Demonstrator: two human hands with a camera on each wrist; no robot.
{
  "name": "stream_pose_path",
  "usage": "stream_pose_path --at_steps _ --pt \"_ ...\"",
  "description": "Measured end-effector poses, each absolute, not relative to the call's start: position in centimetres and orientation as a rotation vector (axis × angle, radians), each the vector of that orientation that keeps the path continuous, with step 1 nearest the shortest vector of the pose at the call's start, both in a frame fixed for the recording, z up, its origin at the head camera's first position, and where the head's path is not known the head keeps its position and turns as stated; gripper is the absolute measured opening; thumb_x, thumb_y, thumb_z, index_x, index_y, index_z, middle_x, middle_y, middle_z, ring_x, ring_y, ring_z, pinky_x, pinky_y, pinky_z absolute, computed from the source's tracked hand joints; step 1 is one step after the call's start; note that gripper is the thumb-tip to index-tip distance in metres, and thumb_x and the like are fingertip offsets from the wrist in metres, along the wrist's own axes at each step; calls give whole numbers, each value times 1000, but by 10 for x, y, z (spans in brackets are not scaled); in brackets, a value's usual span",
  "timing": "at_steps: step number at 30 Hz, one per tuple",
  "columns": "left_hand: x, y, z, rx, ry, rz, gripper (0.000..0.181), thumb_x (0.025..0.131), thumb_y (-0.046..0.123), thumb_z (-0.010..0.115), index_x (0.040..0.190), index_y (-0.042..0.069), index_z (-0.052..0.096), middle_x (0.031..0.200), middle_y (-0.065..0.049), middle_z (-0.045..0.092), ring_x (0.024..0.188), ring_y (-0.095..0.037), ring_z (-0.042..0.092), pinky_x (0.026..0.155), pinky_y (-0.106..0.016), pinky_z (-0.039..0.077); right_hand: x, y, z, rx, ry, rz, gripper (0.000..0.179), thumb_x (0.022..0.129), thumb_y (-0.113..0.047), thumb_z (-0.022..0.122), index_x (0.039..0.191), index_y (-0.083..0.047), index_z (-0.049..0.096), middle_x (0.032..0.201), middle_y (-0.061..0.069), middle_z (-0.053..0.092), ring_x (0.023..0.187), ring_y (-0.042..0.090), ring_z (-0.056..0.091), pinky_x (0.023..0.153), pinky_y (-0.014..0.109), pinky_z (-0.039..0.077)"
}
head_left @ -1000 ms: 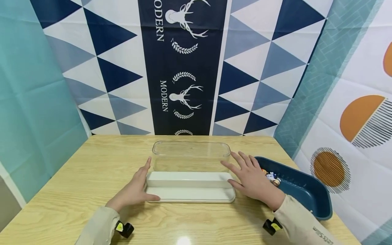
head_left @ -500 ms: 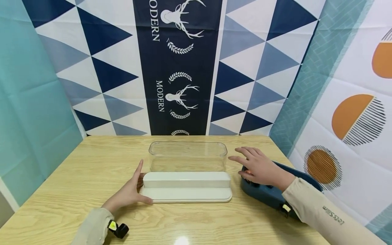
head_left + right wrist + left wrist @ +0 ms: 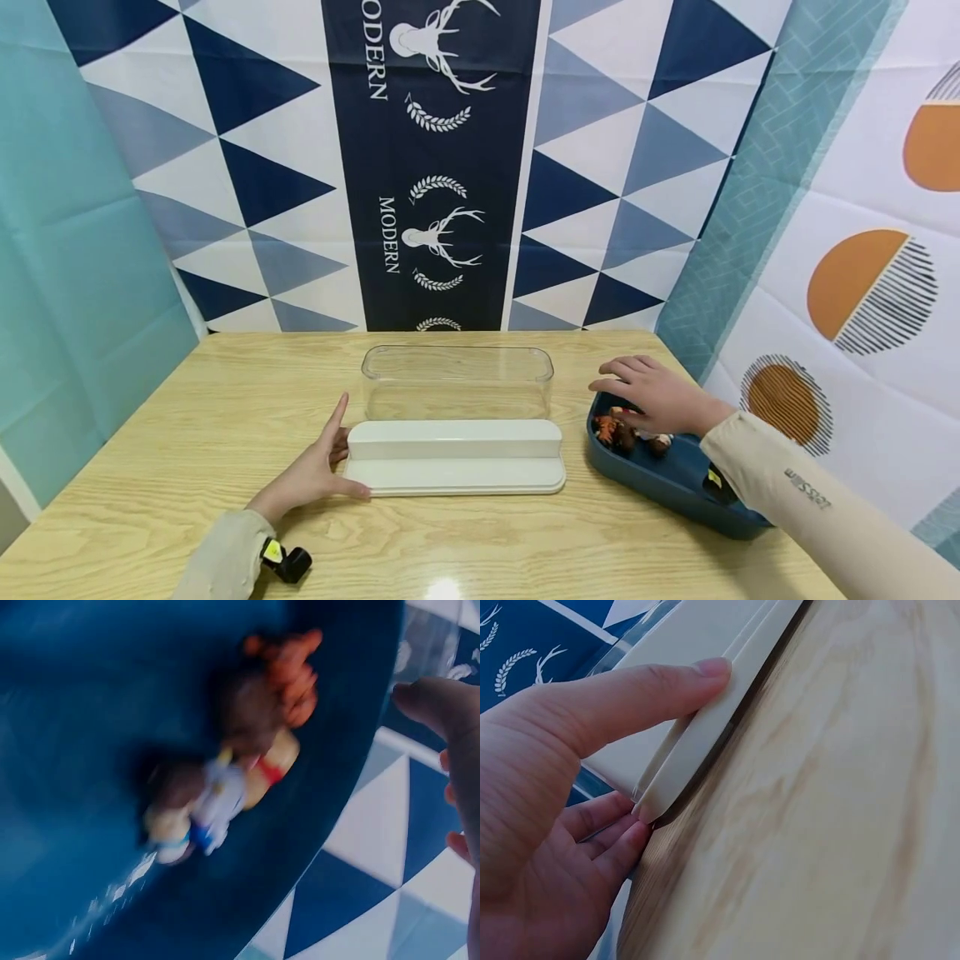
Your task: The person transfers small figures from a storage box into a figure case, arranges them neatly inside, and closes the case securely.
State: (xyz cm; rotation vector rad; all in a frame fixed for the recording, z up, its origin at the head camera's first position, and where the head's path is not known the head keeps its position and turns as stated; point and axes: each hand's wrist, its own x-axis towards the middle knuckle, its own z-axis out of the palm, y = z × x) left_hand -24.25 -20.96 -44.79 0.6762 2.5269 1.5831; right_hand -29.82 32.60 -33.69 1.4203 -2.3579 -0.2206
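Observation:
A white stepped base (image 3: 453,475), like the bottom of a display box, lies on the table in the head view. My left hand (image 3: 303,479) holds its left end. In the left wrist view the thumb (image 3: 656,690) presses on the rim, and fingertips touch the corner. Over the far left end of a dark blue bin (image 3: 675,487) hovers my right hand (image 3: 663,400), fingers loosely extended and holding nothing. Several small toy figures lie in the bin, among them an orange one (image 3: 292,679) and a white-and-blue one (image 3: 217,802); motion blurs them.
Right behind the base stands a long clear plastic cover (image 3: 457,383). The light wood table (image 3: 247,392) ends at patterned cloth walls at the back and sides. The bin stands near the table's right side.
My right hand has moved right, from the base's right end to above the bin. The bin has shifted slightly left in view. My left hand stays at the base's left end.

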Motion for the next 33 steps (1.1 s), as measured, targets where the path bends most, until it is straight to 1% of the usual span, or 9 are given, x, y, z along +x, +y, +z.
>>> stream_pose_path --at_steps 4,6,12,17,24,28,30,32,33 --pt "-241 -212 -449 691 2536 1580 138 71 13 91 158 14 -16 137 -31 46 126 -45 47 109 -62 35 -309 340 -342 1459 -2328 -279 50 81 -16 82 126 -10 63 122 17 59 109 36 57 89 56 50" --pt "-241 -212 -449 693 2539 1573 137 72 13 91 158 14 -16 137 -30 47 126 -44 47 110 -61 35 -313 347 -347 1488 -2309 -314 55 76 -17 85 126 -10 64 121 16 59 108 35 57 89 55 51" --pt "-242 -211 -449 697 2529 1573 135 72 13 91 159 9 -12 136 -29 47 126 -44 47 110 -60 34 -319 364 -359 1608 -2196 -384 60 70 -25 88 123 -11 65 121 15 59 108 32 57 86 52 51" --pt "-244 -211 -449 703 2522 1580 134 72 13 91 159 6 -10 135 -29 47 126 -44 47 111 -60 33 -319 370 -365 1708 -2103 -394 53 70 -25 85 118 -14 66 119 14 61 107 30 57 86 49 50" --pt "-244 -213 -449 688 2524 1569 133 72 13 91 158 5 -10 136 -28 47 126 -43 47 111 -60 34 -321 369 -381 1799 -2068 -350 44 70 -25 84 109 -19 65 108 9 59 98 26 54 81 46 49" --pt "-244 -212 -448 679 2524 1566 133 72 13 91 158 4 -10 135 -28 48 126 -43 47 111 -60 34 -322 370 -389 1813 -2054 -322 34 77 -23 80 106 -20 64 105 6 57 94 23 52 76 42 48" --pt "-244 -212 -448 676 2524 1566 134 71 13 92 158 4 -10 135 -28 48 126 -43 47 111 -59 34 -322 370 -392 1811 -2050 -307 22 86 -24 74 105 -20 64 103 4 56 91 22 51 75 40 46" --pt "-244 -212 -448 675 2524 1567 134 71 13 92 158 4 -10 135 -28 48 126 -43 47 111 -59 34 -322 371 -395 1802 -2038 -297 10 98 -26 62 105 -19 64 101 3 55 89 20 51 74 39 46" --pt "-244 -211 -448 676 2525 1564 134 71 13 92 158 4 -10 135 -28 48 127 -43 47 111 -59 34 -322 371 -397 1799 -2029 -292 12 102 -27 55 105 -19 64 99 2 55 87 20 51 74 38 46"
